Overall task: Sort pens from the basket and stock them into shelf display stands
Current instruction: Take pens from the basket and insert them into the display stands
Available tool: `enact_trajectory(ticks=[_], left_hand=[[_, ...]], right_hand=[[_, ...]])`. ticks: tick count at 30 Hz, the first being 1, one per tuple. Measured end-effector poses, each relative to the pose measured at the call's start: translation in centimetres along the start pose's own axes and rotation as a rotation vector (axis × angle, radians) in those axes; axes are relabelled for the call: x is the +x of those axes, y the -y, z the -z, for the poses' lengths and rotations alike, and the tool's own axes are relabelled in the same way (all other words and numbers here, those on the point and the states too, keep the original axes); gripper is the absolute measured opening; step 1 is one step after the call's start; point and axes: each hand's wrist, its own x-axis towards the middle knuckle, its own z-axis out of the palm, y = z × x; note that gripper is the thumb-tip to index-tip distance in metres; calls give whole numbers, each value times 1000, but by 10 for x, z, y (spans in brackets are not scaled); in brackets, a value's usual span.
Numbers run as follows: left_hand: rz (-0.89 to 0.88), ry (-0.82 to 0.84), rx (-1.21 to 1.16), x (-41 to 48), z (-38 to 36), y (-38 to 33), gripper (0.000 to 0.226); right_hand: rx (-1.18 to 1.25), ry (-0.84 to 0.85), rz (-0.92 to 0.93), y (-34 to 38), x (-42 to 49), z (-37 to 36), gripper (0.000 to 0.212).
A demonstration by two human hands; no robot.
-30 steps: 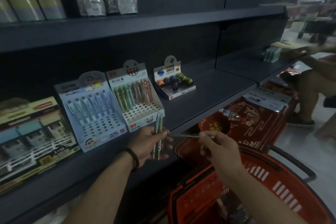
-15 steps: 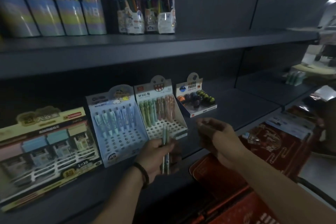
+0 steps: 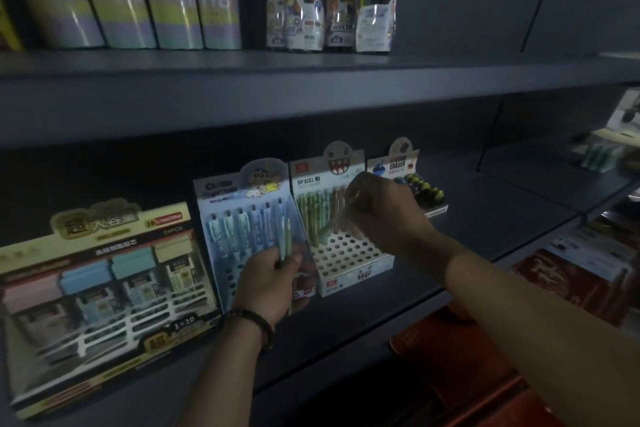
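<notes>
A stocker's right hand point(image 3: 381, 215) now reaches over the white shark-mouth display stand point(image 3: 346, 246), fingers curled around a single green pen point(image 3: 334, 222) whose lower tip slants toward the perforated tray. Half a second earlier that hand hovered short of the stand, in front of the shelf; a second ago it was drawing the pen away from the bundle in the other hand. The left hand point(image 3: 273, 279) stays low in front of the blue cartoon display stand point(image 3: 242, 229), gripping the remaining pens point(image 3: 284, 239) upright, their tops rising past the stand's lower rows.

The move means one pen is being sorted into its matching home: green and brown pens already fill the back rows of the white stand, while its front rows of holes stand vacant. The pen does not yet appear seated; motion blur hides whether its tip has found a hole.

The blue stand, just beside and touching the white one, holds a row of pale blue pens with open holes below. An eraser box point(image 3: 410, 180) sits just behind the right hand. The red basket point(image 3: 485, 402) shows only as an edge beneath the lower shelf point(image 3: 467, 232), under the right forearm.

With several pens left in the left hand, the stocking looks to be only partway done.
</notes>
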Motion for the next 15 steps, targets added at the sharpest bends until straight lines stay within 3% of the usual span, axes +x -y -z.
enact_trajectory(ticks=[10, 15], left_hand=[[7, 52, -51, 4, 3, 0, 17], [0, 31, -50, 5, 2, -2, 19]], right_hand=[[-176, 237, 29, 12, 29, -22, 13], [-93, 153, -35, 16, 37, -34, 21]])
